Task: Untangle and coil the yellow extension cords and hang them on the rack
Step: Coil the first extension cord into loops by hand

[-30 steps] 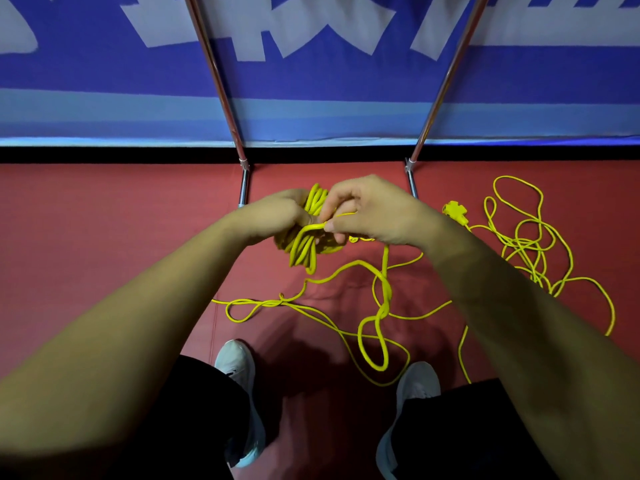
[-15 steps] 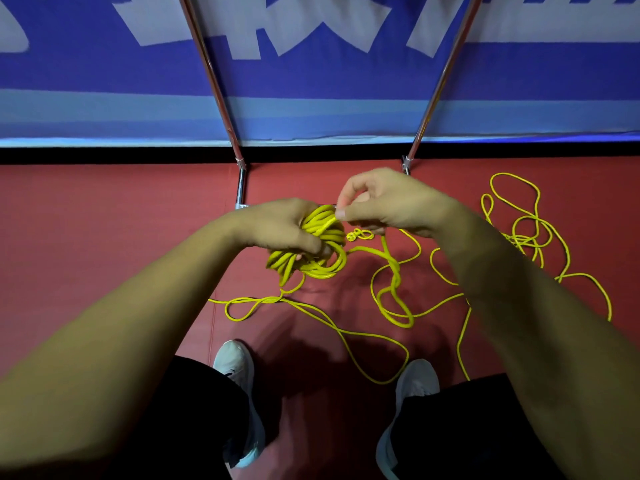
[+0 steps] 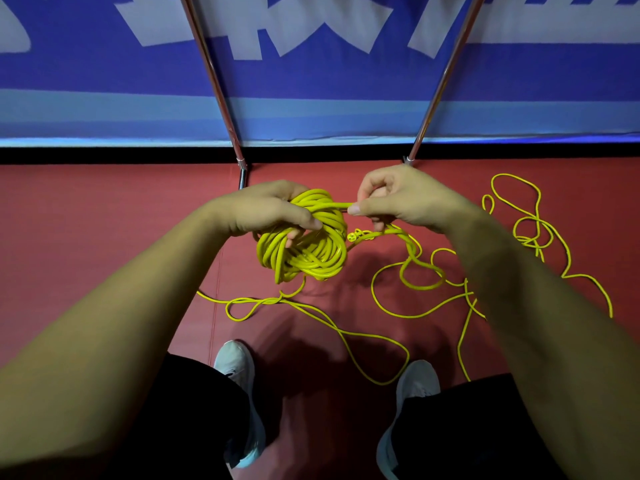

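The red floor [image 3: 104, 237] fills most of my feed. The rack's two slanted metal poles [image 3: 214, 81] rise from it against a blue banner [image 3: 311, 81], and nothing hangs on the part of them I can see. Much of the yellow cord lies loose. A tangle of loops [image 3: 530, 233] sprawls on the floor to the right, and a long run [image 3: 346, 332] snakes across in front of the shoes [image 3: 235, 362]. The coil [image 3: 311, 251] is the finished part, a thick bundle of many turns held up above the floor, below the poles. The left hand [image 3: 266, 209] grips it, fingers curled through its middle and thumb across the front. The right hand [image 3: 408, 199] pinches a single strand [image 3: 337, 205] between thumb and forefinger just beside the coil, feeding what I judge to be the next turn. A small yellow knot or plug end [image 3: 356, 234] sits just under that hand; I cannot tell which. I'd put the winding near halfway, with the right-hand tangle and the hanging not yet done.
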`<state>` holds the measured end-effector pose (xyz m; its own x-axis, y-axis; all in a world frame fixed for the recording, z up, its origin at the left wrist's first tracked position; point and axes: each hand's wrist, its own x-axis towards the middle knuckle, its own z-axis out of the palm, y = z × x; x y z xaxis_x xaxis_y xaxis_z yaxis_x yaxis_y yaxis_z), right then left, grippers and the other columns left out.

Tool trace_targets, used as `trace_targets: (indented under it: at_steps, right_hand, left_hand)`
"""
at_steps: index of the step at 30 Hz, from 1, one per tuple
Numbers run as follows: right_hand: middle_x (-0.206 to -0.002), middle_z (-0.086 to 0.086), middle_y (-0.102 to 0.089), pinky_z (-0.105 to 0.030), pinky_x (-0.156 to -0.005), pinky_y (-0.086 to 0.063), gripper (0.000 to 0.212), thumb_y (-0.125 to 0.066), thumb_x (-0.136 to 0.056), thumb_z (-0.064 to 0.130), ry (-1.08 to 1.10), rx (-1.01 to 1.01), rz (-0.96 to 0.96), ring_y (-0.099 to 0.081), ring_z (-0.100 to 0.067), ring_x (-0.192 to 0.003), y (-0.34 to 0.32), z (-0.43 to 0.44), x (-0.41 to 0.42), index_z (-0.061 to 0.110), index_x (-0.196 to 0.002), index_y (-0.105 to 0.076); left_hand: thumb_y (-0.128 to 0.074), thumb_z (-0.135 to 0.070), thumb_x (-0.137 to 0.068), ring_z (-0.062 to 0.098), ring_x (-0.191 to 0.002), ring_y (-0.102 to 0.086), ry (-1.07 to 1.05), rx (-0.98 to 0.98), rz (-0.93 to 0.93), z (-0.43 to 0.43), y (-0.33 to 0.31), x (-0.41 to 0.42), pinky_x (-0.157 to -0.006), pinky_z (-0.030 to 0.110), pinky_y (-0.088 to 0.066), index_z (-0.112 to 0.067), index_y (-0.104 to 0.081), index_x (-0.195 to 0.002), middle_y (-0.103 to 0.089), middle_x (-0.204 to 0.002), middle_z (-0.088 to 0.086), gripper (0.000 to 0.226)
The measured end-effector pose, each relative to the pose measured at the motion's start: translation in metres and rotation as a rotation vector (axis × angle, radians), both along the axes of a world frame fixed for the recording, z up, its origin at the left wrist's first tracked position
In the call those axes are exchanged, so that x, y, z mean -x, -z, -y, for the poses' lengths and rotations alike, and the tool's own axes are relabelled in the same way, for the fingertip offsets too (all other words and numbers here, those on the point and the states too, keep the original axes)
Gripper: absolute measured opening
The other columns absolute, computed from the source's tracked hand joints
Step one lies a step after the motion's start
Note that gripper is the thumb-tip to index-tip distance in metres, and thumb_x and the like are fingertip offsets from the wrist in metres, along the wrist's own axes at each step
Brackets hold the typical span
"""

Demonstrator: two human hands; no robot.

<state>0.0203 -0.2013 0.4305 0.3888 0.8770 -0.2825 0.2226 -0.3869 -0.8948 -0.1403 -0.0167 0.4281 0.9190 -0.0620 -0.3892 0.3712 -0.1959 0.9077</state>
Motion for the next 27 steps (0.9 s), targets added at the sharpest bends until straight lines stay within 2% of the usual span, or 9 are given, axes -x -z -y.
trace_targets:
  at_steps: [4, 8, 12, 14, 16, 20, 23, 25, 27]
  right_hand:
    - [-0.055, -0.009, -0.053, -0.026, -0.051, -0.043, 0.035, -0.081, -0.078, 0.026, 0.036, -0.046, 0.072, -0.049, -0.016, -0.047, 0.001, -0.002, 0.003, -0.003, -0.079, -0.060]
    - [-0.053, -0.007, -0.055, -0.020, -0.049, -0.043, 0.038, -0.078, -0.080, 0.030, 0.059, -0.081, 0.074, -0.046, -0.013, -0.047, 0.006, -0.002, 0.002, -0.003, -0.077, -0.060]
    - [-0.057, -0.004, -0.058, -0.021, -0.057, -0.048, 0.022, -0.070, -0.086, 0.018, 0.062, -0.221, -0.012, -0.054, -0.014, -0.053, 0.004, 0.000, -0.005, -0.003, -0.084, -0.063]
    - [-0.059, 0.001, -0.060, -0.022, -0.062, -0.052, 0.007, -0.065, -0.091, 0.007, 0.054, -0.262, -0.010, -0.058, -0.013, -0.057, 0.004, 0.003, -0.009, 0.003, -0.085, -0.064]
    - [-0.064, -0.002, -0.062, -0.024, -0.066, -0.054, 0.007, -0.063, -0.091, 0.003, 0.040, -0.271, -0.013, -0.061, -0.014, -0.060, 0.007, 0.004, -0.013, 0.008, -0.086, -0.064]
    - [-0.067, -0.013, -0.060, -0.032, -0.072, -0.051, 0.009, -0.061, -0.092, 0.000, 0.023, -0.163, -0.016, -0.059, -0.019, -0.064, 0.025, 0.011, -0.022, 0.008, -0.090, -0.064]
    - [-0.064, -0.009, -0.061, -0.041, -0.076, -0.047, 0.007, -0.059, -0.093, 0.002, 0.064, -0.077, -0.018, -0.061, -0.024, -0.067, 0.041, 0.018, -0.025, 0.006, -0.092, -0.064]
    - [-0.064, -0.008, -0.063, -0.039, -0.075, -0.048, 0.005, -0.058, -0.094, 0.003, 0.067, -0.039, -0.005, -0.063, -0.022, -0.066, 0.047, 0.014, -0.020, 0.001, -0.095, -0.063]
    - [-0.067, -0.011, -0.063, -0.031, -0.070, -0.051, 0.005, -0.057, -0.094, 0.000, 0.072, 0.000, 0.028, -0.064, -0.016, -0.062, 0.053, 0.008, -0.010, -0.001, -0.096, -0.062]
  left_hand:
    - [-0.071, -0.023, -0.073, 0.024, -0.050, -0.049, -0.025, 0.087, 0.017, -0.003, -0.003, 0.002, -0.054, 0.029, -0.043, 0.005, -0.054, -0.083, -0.054, -0.054, 0.007, 0.034]
    - [-0.067, -0.014, -0.072, 0.019, -0.046, -0.045, -0.083, 0.333, 0.049, -0.002, -0.005, 0.004, -0.051, 0.027, -0.044, -0.001, -0.058, -0.081, -0.047, -0.050, 0.006, 0.018]
    - [-0.082, -0.025, -0.063, 0.016, -0.045, -0.042, -0.121, 0.595, 0.089, -0.004, -0.006, 0.001, -0.050, 0.025, -0.041, 0.000, -0.052, -0.095, -0.044, -0.050, 0.002, 0.051]
    - [-0.083, -0.029, -0.062, 0.015, -0.044, -0.041, -0.151, 0.678, 0.105, -0.009, -0.006, 0.001, -0.051, 0.024, -0.041, 0.000, -0.049, -0.096, -0.043, -0.050, 0.001, 0.056]
    - [-0.083, -0.030, -0.061, 0.016, -0.044, -0.042, -0.193, 0.697, 0.126, -0.011, -0.004, 0.000, -0.053, 0.025, -0.040, 0.000, -0.049, -0.095, -0.044, -0.049, 0.001, 0.057]
    - [-0.078, -0.030, -0.062, 0.013, -0.046, -0.044, -0.338, 0.865, 0.211, -0.018, -0.006, -0.003, -0.059, 0.027, -0.038, 0.002, -0.058, -0.090, -0.047, -0.049, -0.003, 0.047]
    - [-0.072, -0.027, -0.067, 0.010, -0.048, -0.045, -0.481, 0.991, 0.301, -0.035, -0.010, -0.003, -0.066, 0.028, -0.031, 0.000, -0.057, -0.097, -0.049, -0.052, -0.004, 0.043]
    - [-0.069, -0.026, -0.069, 0.009, -0.050, -0.045, -0.515, 0.985, 0.325, -0.040, -0.009, -0.003, -0.066, 0.024, -0.026, -0.004, -0.055, -0.107, -0.056, -0.057, -0.001, 0.046]
    - [-0.069, -0.024, -0.069, 0.010, -0.050, -0.046, -0.547, 0.990, 0.327, -0.036, -0.006, -0.005, -0.065, 0.020, -0.030, -0.006, -0.054, -0.112, -0.058, -0.059, 0.003, 0.049]
